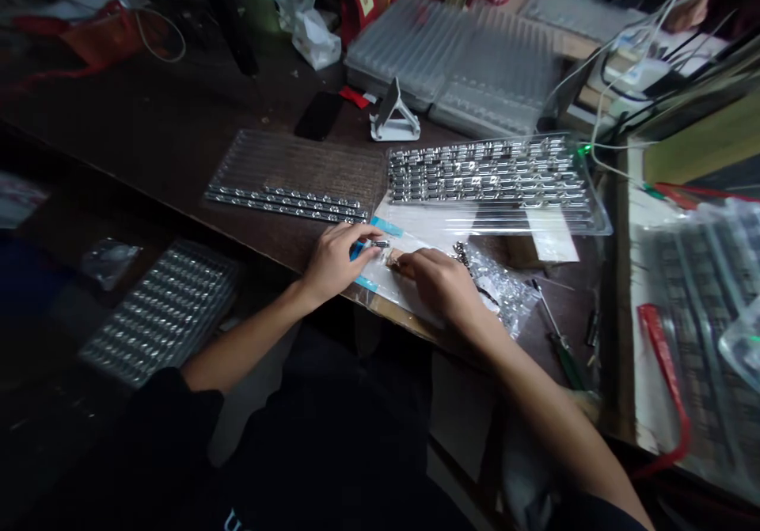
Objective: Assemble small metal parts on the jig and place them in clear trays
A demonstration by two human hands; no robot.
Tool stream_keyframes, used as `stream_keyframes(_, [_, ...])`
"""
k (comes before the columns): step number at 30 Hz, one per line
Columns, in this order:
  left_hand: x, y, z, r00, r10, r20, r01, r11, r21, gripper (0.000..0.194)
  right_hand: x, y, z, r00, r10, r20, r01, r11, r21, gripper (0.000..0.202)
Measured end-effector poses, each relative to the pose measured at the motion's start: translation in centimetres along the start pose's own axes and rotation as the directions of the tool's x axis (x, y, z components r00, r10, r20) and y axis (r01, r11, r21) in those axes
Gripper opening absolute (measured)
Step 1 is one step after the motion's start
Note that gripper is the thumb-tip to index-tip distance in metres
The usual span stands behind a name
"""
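Squarely between left fingers (366, 230), metal part (381, 244)

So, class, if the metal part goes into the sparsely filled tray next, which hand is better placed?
Probably the left hand: it pinches the metal part and sits nearer the tray than the right hand.

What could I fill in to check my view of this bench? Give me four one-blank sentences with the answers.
The screwdriver has a ____ handle.
The bright flat strips beside the left hand are ____.
In the picture, the white stand is to the ____ of the black phone.
Of the two side-by-side clear trays with metal parts, the ____ one holds fewer parts.
Missing words: green; blue; right; left.
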State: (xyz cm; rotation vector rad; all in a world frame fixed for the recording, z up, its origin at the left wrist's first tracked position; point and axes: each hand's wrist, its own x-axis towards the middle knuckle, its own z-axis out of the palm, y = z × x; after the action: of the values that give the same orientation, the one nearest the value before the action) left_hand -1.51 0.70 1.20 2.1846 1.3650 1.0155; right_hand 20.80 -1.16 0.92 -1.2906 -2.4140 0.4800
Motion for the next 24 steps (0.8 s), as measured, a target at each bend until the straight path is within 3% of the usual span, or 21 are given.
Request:
stream_keyframes(3, [1.5,-1.4,-1.4,1.0,0.021,-0.022,-0.019,0.997,0.07,0.012,-0.1,-0.6,0.0,0.995,-0.082,0.048,0.09,0.977,-0.192,0.032])
stream_keyframes(7, [4.8,-3.2,-2.7,0.998,0.023,-0.062,-0.017,0.995,0.1,0.013,0.0,-1.2,-0.3,0.984,-0.159,0.077,0.174,0.945,-0.275,0.029])
stream_keyframes(12, [7.3,-4.1,-1.9,0.999,0.03,0.037,-0.031,0.998,0.049,0.015,0.3,-1.7,-0.4,0.981,-0.164,0.105,0.189,0.93,-0.315,0.02])
stream_keyframes(15, [7.4,-4.6,-1.5,0.995,0.038,0.092,-0.045,0.996,0.076,0.016,0.5,-1.7,-0.6,0.982,-0.157,0.102,0.18,0.942,-0.284,0.018])
stream_keyframes(20, [7.4,-5.4,-2.5,0.993,0.039,0.108,-0.062,0.974,0.219,0.015,0.6,-1.3,-0.7,0.984,-0.131,0.12,0.151,0.974,-0.171,0.018])
stream_keyframes(24, [7.9,-5.5,-2.7,0.984,0.035,0.173,-0.086,0.949,0.303,0.014,0.5,-0.9,-0.9,0.99,-0.108,0.087,0.11,0.994,-0.014,0.028])
